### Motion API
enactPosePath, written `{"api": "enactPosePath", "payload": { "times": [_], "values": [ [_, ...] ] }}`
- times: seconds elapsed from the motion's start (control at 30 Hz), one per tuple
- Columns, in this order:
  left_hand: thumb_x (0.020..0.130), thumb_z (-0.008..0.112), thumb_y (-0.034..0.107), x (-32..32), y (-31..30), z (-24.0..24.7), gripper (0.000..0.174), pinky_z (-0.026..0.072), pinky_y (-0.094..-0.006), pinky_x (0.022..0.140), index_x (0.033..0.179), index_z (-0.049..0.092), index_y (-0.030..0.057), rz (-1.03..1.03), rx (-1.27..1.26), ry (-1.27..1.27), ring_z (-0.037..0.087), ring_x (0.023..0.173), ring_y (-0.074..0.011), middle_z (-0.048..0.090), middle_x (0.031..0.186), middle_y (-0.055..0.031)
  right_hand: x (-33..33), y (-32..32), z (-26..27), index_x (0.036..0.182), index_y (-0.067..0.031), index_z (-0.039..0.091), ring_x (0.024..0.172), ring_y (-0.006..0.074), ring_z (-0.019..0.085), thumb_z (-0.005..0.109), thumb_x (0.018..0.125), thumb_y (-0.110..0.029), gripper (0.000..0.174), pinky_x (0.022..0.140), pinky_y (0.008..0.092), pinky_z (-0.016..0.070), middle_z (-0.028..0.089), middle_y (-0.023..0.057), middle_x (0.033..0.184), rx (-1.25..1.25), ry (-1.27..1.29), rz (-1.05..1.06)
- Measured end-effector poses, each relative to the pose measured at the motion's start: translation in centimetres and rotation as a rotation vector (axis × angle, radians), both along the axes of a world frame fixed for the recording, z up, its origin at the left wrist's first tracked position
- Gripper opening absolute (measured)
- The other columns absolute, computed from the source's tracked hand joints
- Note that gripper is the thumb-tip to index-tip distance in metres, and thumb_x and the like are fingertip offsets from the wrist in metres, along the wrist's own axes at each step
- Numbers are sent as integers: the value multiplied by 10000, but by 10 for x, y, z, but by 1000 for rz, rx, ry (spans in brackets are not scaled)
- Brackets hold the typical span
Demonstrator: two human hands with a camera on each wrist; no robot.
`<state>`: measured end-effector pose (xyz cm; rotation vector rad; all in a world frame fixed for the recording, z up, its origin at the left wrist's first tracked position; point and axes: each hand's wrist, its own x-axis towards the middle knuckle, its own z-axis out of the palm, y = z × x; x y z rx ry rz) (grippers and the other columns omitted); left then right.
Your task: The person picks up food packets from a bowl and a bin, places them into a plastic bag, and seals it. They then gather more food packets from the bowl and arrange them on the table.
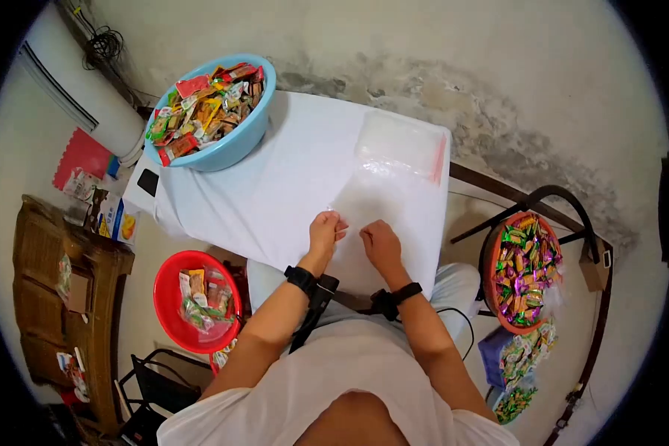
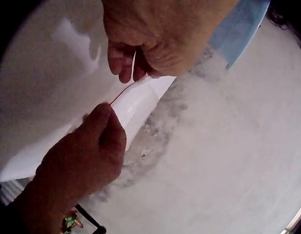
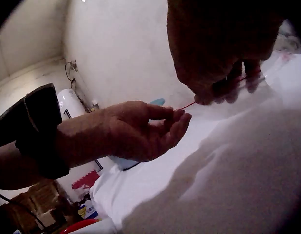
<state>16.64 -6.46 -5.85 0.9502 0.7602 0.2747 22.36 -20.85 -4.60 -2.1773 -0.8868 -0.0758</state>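
Note:
My left hand (image 1: 325,236) pinches one end of the red-lined edge of a clear plastic zip bag (image 2: 136,105) above the white-covered table. A short way along the same edge, my right hand (image 1: 383,247) grips it between thumb and fingers. The red line (image 3: 188,106) runs taut between the two hands in the right wrist view. From the head view the bag is so see-through that it barely shows. Farther up the table, toward its right end, lies a flat stack of clear bags (image 1: 398,145) with red edges.
A blue basin (image 1: 238,149) heaped with wrapped snacks stands at the table's far left, beside a phone (image 1: 148,182). A red basin (image 1: 172,327) with some packets sits low on the left. On the right, an orange basin (image 1: 490,271) is full of shiny wrapped candies.

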Motion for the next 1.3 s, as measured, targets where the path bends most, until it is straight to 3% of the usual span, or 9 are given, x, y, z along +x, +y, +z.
{"api": "enactPosePath", "payload": {
  "times": [0.2, 0.33, 0.5, 0.7, 1.03, 1.1, 1.13, 1.2, 1.3],
  "values": [
    [867, 565, 232, -7, 3, -9, 168, 466, -259, 642, 906, 547, 69, -21, 93, -19, 610, 771, -133, 618, 816, -33, 6, 0, 1, 728, -51, 635, 688, 276, 582, 657, 756, -182, 136, 625, 358, 468, 587, 110, 734, 128, 234, -19],
    [864, 575, 231, -13, 5, -10, 163, 465, -258, 649, 858, 559, 69, -26, 178, -48, 613, 758, -133, 631, 809, -42, 9, 1, 3, 746, -38, 636, 684, 259, 591, 654, 761, -200, 163, 620, 341, 467, 605, 116, 751, 164, 283, -33],
    [870, 568, 232, -17, 4, -9, 170, 464, -253, 662, 886, 544, 64, -56, 216, -65, 610, 757, -138, 630, 839, -54, 12, 4, 7, 772, -12, 622, 681, 230, 577, 634, 767, -197, 185, 631, 324, 457, 597, 125, 757, 113, 582, -90],
    [880, 555, 230, -14, -16, 5, 172, 467, -263, 646, 958, 492, 90, -54, 80, -79, 603, 766, -144, 598, 864, -38, 3, 10, -5, 805, -2, 619, 676, 188, 575, 633, 777, -174, 176, 618, 302, 456, 606, 100, 735, 166, 327, -52],
    [870, 522, 137, -12, -15, -8, 100, 472, -262, 610, 950, 481, 93, -112, 73, 14, 599, 713, -139, 601, 829, -41, 5, 10, -7, 806, -7, 602, 676, 181, 581, 623, 792, -137, 132, 612, 297, 458, 596, 97, 758, 219, 483, -104],
    [871, 512, 125, -15, -15, -15, 95, 474, -258, 597, 954, 480, 90, -100, 56, 30, 599, 707, -138, 602, 833, -43, 4, 11, 2, 788, -19, 583, 661, 209, 569, 629, 787, -109, 101, 583, 300, 447, 575, 95, 729, 370, 195, -171],
    [868, 501, 111, -16, -16, -19, 94, 473, -254, 581, 956, 476, 88, -73, 55, 7, 598, 697, -142, 603, 831, -47, 3, 11, 12, 788, -19, 583, 661, 209, 569, 629, 787, -109, 101, 583, 300, 447, 575, 95, 729, 373, 195, -164],
    [865, 490, 98, -19, -19, -25, 96, 472, -250, 564, 959, 473, 85, -29, 65, -22, 597, 687, -145, 605, 829, -52, 0, 7, 41, 797, -52, 561, 671, 259, 560, 642, 749, -78, 97, 586, 376, 438, 571, 88, 768, 386, -135, -84],
    [843, 495, 82, -13, -25, -26, 151, 468, -258, 537, 991, 470, 69, 29, 325, -184, 591, 662, -160, 603, 822, -63, -10, 0, 74, 799, -75, 563, 681, 269, 541, 626, 727, -32, 105, 595, 384, 422, 566, 81, 795, 284, -500, 133]
  ]
}}
